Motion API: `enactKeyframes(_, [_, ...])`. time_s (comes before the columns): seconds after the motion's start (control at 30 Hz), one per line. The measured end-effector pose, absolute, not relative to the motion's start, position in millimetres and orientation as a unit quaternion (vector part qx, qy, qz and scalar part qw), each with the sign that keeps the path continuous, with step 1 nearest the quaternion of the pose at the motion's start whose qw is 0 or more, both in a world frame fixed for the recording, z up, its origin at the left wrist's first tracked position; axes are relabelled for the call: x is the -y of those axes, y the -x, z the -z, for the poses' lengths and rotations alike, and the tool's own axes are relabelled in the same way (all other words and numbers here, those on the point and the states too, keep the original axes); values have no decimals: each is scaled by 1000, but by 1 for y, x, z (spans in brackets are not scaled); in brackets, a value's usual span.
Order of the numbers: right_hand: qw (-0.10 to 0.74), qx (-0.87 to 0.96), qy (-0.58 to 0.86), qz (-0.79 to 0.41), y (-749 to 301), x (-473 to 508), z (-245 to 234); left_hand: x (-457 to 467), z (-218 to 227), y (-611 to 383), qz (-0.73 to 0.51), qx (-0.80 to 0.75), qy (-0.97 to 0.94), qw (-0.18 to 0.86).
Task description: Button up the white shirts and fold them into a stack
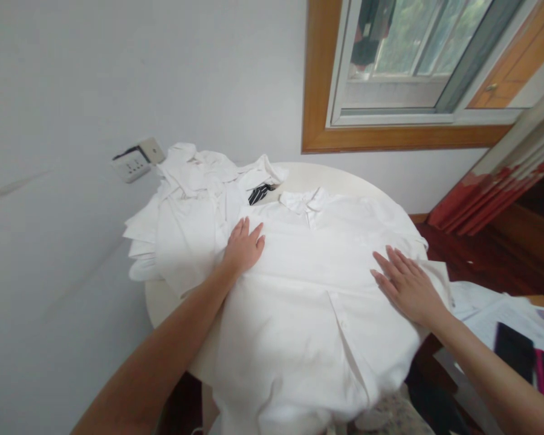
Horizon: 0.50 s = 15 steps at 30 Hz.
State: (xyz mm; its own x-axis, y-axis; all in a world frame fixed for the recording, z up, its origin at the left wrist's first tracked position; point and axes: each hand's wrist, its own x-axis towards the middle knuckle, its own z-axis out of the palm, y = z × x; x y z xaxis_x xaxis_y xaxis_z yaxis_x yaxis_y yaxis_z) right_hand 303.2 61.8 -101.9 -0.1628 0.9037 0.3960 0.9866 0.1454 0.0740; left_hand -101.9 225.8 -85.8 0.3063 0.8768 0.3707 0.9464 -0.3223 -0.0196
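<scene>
A white collared shirt (pixel 308 338) lies spread over a round table (pixel 344 175), its lower part hanging past the near edge. The collar points to the far side, and a partly parted front placket shows on the near half. My left hand (pixel 245 244) rests palm down on the shirt's left side, fingers apart. On the right side my right hand (pixel 405 284) lies flat with its fingers spread. Beyond my left hand sits a pile of folded white shirts (pixel 185 223), with a black-and-white striped piece of cloth (pixel 260 193) beside it.
A wall with a socket (pixel 133 164) stands behind the pile. A wood-framed window (pixel 315 90) is at the back, and a red and cream curtain (pixel 494 187) hangs at right. Papers (pixel 503 320) and a dark phone-like object (pixel 514 350) lie at lower right.
</scene>
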Motion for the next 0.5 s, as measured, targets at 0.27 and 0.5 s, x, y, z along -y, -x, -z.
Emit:
enactKeyframes(0.27, [116, 741, 643, 155, -300, -62, 101, -226, 82, 99, 105, 582, 795, 138])
enactKeyframes(0.5, [128, 737, 644, 161, -300, -62, 102, -256, 78, 97, 82, 525, 834, 150])
